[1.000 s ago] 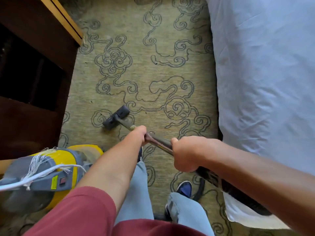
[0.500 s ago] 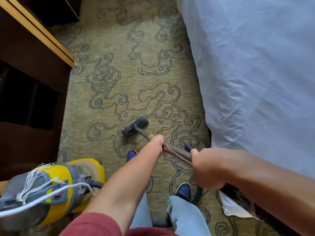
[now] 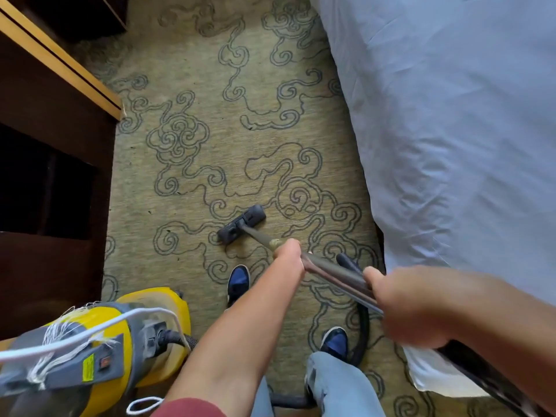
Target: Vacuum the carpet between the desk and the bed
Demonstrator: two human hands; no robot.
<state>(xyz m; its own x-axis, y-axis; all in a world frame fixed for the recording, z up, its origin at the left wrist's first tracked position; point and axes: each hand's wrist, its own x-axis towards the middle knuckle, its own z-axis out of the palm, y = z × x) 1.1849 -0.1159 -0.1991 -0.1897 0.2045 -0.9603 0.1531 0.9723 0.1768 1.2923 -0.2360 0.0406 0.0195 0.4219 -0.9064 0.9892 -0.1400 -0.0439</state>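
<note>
An olive carpet (image 3: 216,139) with dark swirl patterns runs between a dark wooden desk (image 3: 51,121) on the left and a bed with a white sheet (image 3: 451,130) on the right. A dark vacuum nozzle (image 3: 242,224) lies flat on the carpet in the middle. Its metal wand (image 3: 331,273) slants back toward me. My left hand (image 3: 288,260) grips the wand nearer the nozzle. My right hand (image 3: 406,308) grips it further back, by the black hose (image 3: 362,329).
A yellow and grey vacuum canister (image 3: 99,350) with a white cord stands at the lower left beside the desk. My two feet in blue shoes (image 3: 237,281) stand on the carpet behind the nozzle. The hose loops behind my right foot.
The nozzle has slid forward and to the right along the carpet, away from the desk. My left foot has stepped forward, and the view has shifted up the aisle.
</note>
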